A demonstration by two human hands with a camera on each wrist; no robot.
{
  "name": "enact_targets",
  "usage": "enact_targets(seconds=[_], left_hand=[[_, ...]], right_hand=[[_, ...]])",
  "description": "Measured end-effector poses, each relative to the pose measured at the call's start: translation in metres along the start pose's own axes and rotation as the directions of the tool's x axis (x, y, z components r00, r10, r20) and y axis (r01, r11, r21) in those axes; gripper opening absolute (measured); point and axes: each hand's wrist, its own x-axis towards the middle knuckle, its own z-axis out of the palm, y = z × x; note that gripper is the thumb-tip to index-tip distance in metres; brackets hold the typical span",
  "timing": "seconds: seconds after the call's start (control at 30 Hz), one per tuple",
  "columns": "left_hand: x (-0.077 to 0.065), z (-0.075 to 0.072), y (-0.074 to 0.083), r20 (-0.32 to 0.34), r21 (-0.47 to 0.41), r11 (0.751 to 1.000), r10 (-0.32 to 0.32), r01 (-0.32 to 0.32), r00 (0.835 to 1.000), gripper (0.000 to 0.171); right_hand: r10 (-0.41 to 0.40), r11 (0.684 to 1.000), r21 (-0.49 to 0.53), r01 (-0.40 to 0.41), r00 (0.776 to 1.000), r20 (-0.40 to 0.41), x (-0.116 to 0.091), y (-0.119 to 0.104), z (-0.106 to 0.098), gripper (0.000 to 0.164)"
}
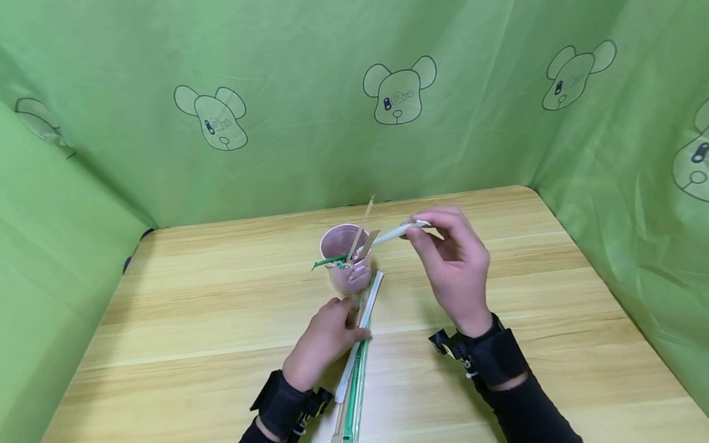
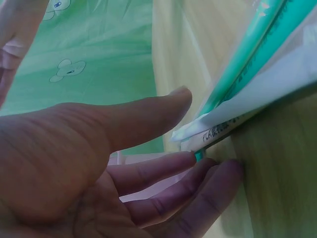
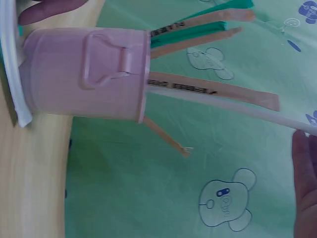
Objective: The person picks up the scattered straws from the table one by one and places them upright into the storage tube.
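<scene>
Wood table [image 1: 221, 307] | slender white stick [image 1: 392, 234], pinched by right hand [image 1: 456, 267] | left hand [image 1: 325, 333] loosely parted

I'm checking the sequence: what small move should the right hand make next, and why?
Probably lower the white-wrapped straw into the pink cup: the right hand pinches its outer end, the other end reaches the cup's mouth, and a printed brown stick already juts out.

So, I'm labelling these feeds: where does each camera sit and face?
Head: on the head, facing forward, down at the table; left hand and right hand show.
Left wrist: on that wrist, facing straws; left hand large, right hand top left.
Right wrist: on that wrist, facing the cup; both hands at edges.
Head and right wrist share the cup.
</scene>
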Motion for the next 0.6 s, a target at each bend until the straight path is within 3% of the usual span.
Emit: enact_targets(seconds=[0.17, 0.27, 0.4, 0.5, 0.6], left_hand=[[0.001, 0.004, 0.001, 0.001, 0.009, 1.0, -0.024, 0.024, 1.0, 0.037], [0.002, 0.006, 0.002, -0.002, 0.023, 0.999, -0.041, 0.041, 0.999, 0.035], [0.001, 0.006, 0.003, 0.003, 0.017, 0.999, -0.048, 0.048, 0.999, 0.028], [0.001, 0.005, 0.002, 0.005, -0.001, 0.999, -0.042, 0.042, 0.999, 0.025], [0.002, 0.004, 0.001, 0.013, -0.014, 0.999, -0.041, 0.041, 0.999, 0.023]], right_hand=[[0.132, 0.983, -0.139, -0.117, 0.986, 0.103, -0.009, 0.013, 0.001, 0.022], [0.229, 0.947, -0.257, -0.192, 0.965, 0.124, -0.014, 0.021, 0.003, 0.023], [0.352, 0.872, -0.41, -0.268, 0.925, 0.144, -0.021, 0.031, 0.004, 0.018], [0.414, 0.836, -0.457, -0.303, 0.896, 0.163, -0.024, 0.036, 0.005, 0.019], [0.444, 0.825, -0.464, -0.322, 0.878, 0.181, -0.026, 0.038, 0.005, 0.023]])
